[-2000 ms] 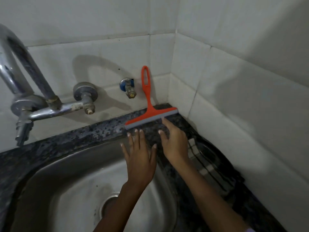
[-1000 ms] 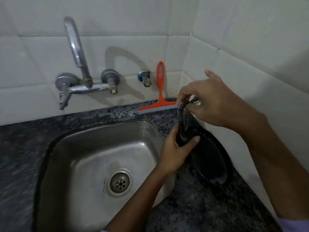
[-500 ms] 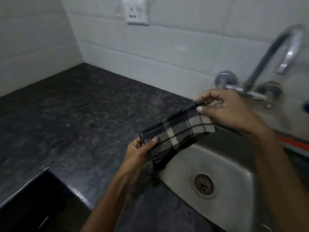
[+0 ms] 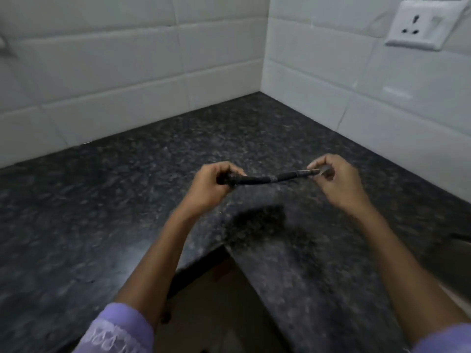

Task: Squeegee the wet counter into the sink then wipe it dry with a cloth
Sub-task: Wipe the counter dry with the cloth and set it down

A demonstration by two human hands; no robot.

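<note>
A folded dark checked cloth (image 4: 270,178) hangs edge-on between my two hands, a little above the dark speckled granite counter (image 4: 127,200). My left hand (image 4: 211,186) grips its left end with curled fingers. My right hand (image 4: 334,179) pinches its right end. The cloth's shadow falls on the counter below it. Neither the squeegee nor the faucet is in view. Only a sliver of the sink (image 4: 458,247) shows at the right edge.
White tiled walls (image 4: 204,59) meet in a corner behind the counter. A white wall socket (image 4: 423,24) sits at the upper right. The counter has an inner corner edge (image 4: 224,247) near my forearms, with a drop below it.
My view has swung left from the sink to the counter corner. Both hands picked the cloth up from beside the sink and carried it here, now held flat and edge-on.
</note>
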